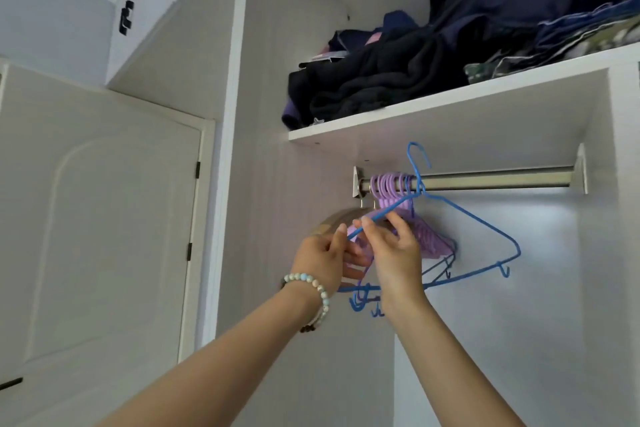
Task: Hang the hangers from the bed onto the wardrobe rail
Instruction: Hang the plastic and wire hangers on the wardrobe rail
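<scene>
A blue wire hanger [478,218] is raised in front of the metal wardrobe rail [491,179], its hook above the rail and not on it. My right hand [391,250] pinches the hanger's left arm between thumb and fingers. My left hand [325,260], wearing a bead bracelet, grips further blue hangers [363,298] that hang down below it. Several purple plastic hangers [391,184] hang bunched at the rail's left end, and a darker wire hanger [446,265] hangs behind them.
A white shelf [450,107] right above the rail carries piles of dark folded clothes [381,76]. The rail's right stretch is bare. A white wardrobe partition [235,114] and a closed panel door [104,218] stand at the left.
</scene>
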